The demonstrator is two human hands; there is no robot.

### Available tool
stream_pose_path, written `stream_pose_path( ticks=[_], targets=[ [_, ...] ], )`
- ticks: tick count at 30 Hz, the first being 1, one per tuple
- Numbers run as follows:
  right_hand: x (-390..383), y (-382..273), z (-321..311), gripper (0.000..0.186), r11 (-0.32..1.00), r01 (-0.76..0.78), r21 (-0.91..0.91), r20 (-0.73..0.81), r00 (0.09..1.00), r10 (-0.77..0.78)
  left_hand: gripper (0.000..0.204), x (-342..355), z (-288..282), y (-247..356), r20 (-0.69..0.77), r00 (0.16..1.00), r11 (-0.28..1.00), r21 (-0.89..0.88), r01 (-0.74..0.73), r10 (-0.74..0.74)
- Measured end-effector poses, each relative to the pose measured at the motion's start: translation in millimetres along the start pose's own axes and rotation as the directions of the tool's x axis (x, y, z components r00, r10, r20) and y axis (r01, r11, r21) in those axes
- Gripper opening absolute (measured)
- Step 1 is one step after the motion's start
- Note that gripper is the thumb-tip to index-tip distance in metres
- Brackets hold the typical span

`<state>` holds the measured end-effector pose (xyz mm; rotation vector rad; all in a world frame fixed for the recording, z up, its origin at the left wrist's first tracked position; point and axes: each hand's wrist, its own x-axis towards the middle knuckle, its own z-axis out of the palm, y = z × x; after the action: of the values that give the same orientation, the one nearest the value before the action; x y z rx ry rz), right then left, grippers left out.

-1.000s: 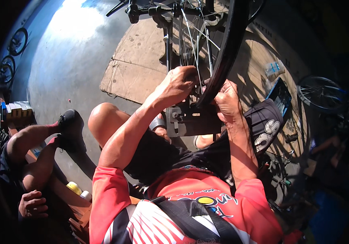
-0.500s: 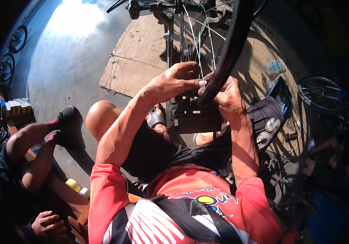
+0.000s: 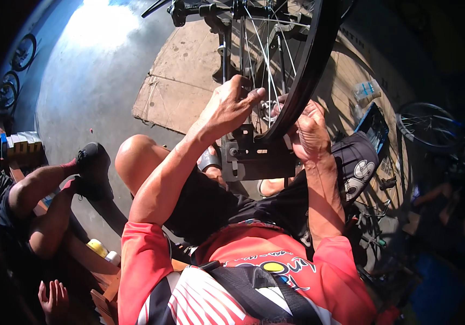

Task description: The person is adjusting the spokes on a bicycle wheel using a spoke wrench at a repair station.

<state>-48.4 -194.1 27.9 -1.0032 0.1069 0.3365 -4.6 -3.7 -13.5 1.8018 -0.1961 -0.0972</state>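
A bicycle wheel with a black rim (image 3: pixel 309 70) and thin spokes (image 3: pixel 265 51) stands upright in a black truing stand (image 3: pixel 258 167) between my knees. My right hand (image 3: pixel 309 127) reaches round the rim's right side. Its fingertips hold a small round silver spoke wrench (image 3: pixel 269 110) among the spokes, close to the rim's lower end. To the left of the spokes is my left hand (image 3: pixel 233 103), its thumb stretched toward the wrench and apart from it. The other left fingers are bent and partly hidden, and I see nothing between them and the thumb.
Flattened cardboard (image 3: pixel 178 76) lies under the stand. At the left sits another person, whose shoe (image 3: pixel 92 162) and hand (image 3: pixel 53 300) show. On the right are a blue-edged tray (image 3: pixel 373 125), a plastic bag (image 3: pixel 367 91) and another spoked wheel (image 3: pixel 428 124).
My left hand has drawn back left from the spokes, its thumb now apart from the right fingers. The spoke wrench has come into sight. The spokes have shifted slightly. The other person's hand has turned upward.
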Motion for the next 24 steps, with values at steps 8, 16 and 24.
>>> stream_pose_path(
  ticks=[8,16,24],
  targets=[
    [-1.8,21.7,-10.4,0.019,0.761,0.185,-0.621,-0.086,0.950,-0.301,0.041,0.5,-8.6,26.8,0.283,0.957,0.988,-0.124,0.093,-0.055],
    [-0.6,23.0,-6.8,0.020,0.851,0.178,-0.493,-0.077,0.966,-0.247,0.043,-14.7,-14.5,52.8,0.219,0.954,0.935,-0.244,0.258,-0.207],
    [-2.4,14.1,2.6,0.024,0.868,0.171,-0.465,-0.009,0.980,-0.198,0.048,-12.5,-17.5,7.7,0.401,0.892,0.931,-0.196,0.307,-0.210]
  ],
)
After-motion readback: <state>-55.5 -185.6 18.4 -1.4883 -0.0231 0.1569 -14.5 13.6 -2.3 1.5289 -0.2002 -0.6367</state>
